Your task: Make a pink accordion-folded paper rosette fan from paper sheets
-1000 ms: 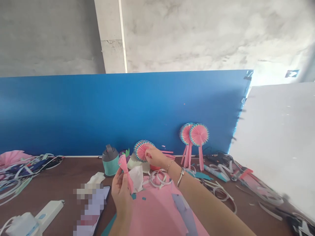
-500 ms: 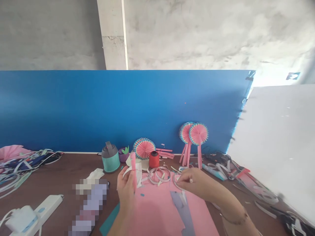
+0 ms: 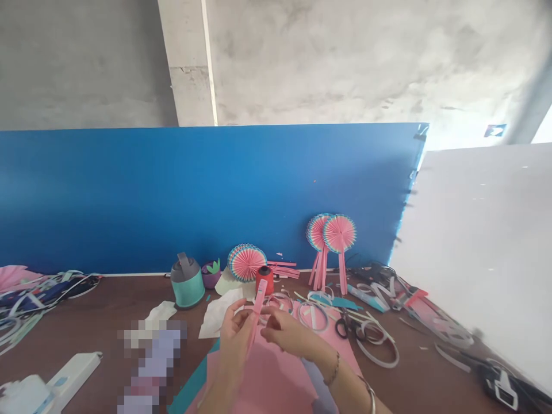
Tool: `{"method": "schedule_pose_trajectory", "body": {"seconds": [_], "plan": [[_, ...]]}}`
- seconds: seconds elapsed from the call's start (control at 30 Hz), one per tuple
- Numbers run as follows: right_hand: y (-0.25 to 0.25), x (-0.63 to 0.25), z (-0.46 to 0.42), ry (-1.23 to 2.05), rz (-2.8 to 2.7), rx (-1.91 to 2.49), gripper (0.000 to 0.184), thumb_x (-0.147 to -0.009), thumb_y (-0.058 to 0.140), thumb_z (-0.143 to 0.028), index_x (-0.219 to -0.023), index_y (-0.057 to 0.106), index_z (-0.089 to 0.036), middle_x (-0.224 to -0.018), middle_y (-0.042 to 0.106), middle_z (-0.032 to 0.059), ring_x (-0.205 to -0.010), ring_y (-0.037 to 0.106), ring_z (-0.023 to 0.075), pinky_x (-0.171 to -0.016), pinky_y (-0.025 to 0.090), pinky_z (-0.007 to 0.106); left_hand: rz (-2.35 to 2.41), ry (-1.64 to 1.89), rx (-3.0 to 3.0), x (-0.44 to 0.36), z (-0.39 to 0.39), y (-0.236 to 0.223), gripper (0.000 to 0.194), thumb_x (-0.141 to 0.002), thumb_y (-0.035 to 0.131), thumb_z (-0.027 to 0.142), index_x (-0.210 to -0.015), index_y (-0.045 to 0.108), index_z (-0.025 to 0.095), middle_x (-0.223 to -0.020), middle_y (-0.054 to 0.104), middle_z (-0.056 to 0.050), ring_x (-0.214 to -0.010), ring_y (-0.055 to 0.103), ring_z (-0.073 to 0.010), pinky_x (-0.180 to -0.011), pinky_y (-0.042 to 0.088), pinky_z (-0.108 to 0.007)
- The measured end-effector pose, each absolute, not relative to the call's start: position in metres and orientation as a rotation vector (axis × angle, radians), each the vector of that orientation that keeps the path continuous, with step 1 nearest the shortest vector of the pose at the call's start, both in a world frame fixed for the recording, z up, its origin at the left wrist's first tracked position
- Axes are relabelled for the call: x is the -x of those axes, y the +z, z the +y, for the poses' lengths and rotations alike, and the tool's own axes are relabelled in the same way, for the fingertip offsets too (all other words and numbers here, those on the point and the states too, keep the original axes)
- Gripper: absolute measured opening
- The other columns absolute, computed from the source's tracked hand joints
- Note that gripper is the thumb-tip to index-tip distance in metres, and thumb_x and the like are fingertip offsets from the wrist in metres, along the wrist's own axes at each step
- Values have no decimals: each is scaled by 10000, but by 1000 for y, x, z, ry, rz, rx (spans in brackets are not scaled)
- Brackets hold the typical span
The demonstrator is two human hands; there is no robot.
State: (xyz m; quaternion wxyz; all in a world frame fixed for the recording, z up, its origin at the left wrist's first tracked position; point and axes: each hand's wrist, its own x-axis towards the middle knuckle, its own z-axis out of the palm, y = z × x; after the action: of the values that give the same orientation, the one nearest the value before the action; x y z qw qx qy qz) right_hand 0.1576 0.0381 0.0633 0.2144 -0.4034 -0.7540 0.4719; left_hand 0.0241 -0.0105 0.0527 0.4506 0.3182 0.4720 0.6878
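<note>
- From my head camera, I see the pink folded paper strip point(image 3: 260, 296) almost upright over the pink paper sheet point(image 3: 276, 374), its top leaning toward one o'clock.
- My left hand point(image 3: 236, 332) pinches this strip between thumb and fingers.
- My right hand point(image 3: 285, 332) is close at its three o'clock side, fingers bent; I cannot tell if they grip it.
- I judge the strip very light, stiff along the folds, but easy to crush; better to hold its flat sides gently.
- The red thread spool point(image 3: 268, 280) is behind, at twelve o'clock.
</note>
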Motion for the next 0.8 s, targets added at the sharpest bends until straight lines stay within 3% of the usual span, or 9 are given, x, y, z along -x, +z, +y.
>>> {"method": "schedule_pose_trajectory", "body": {"seconds": [0.1,0.2,0.33,0.5,0.67,0.8], "plan": [[63,-159,42,938,-2068,1251,141,-774,501,-184,-743,638,-182,-596,473,-38,-557,407,102,-523,279,217,1253,1702,-787,-19,-8,51,524,-628,740,406,-1067,549,193,-741,679,-10,-573,626,-147,-516,450,-235],[66,-159,40,657,-2149,1208,261,-760,464,-120,-504,484,-172,-514,368,-47,-524,302,96,-519,213,232,1310,1683,-800,-18,-5,46,539,-632,726,387,-1088,524,180,-734,678,-10,-488,585,-123,-441,406,-218],[65,-159,32,320,-2337,1130,260,-735,483,-67,-498,435,-163,-502,382,-47,-514,270,95,-518,160,255,1394,1711,-838,-17,1,36,541,-622,718,363,-1076,498,169,-706,680,-13,-475,569,-122,-418,387,-210],[67,-160,27,190,-2452,1116,231,-774,479,-88,-557,507,-163,-582,525,-19,-545,372,93,-514,157,255,1497,1723,-985,-11,9,23,500,-611,695,358,-1029,500,163,-676,679,-24,-578,628,-182,-491,453,-255],[80,-163,21,151,-2499,1138,223,-786,476,-112,-581,541,-168,-611,567,-7,-551,417,97,-513,154,264,1711,1652,-1256,-8,3,23,400,-740,549,280,-1117,477,166,-762,678,-35,-722,657,-212,-653,510,-327],[92,-167,15,156,-2466,1125,220,-761,482,-85,-566,537,-172,-614,574,-15,-546,417,97,-514,166,256,1732,1436,-1817,-11,-5,26,417,-837,425,198,-1252,457,191,-846,693,-53,-790,649,-217,-707,490,-349]]}}
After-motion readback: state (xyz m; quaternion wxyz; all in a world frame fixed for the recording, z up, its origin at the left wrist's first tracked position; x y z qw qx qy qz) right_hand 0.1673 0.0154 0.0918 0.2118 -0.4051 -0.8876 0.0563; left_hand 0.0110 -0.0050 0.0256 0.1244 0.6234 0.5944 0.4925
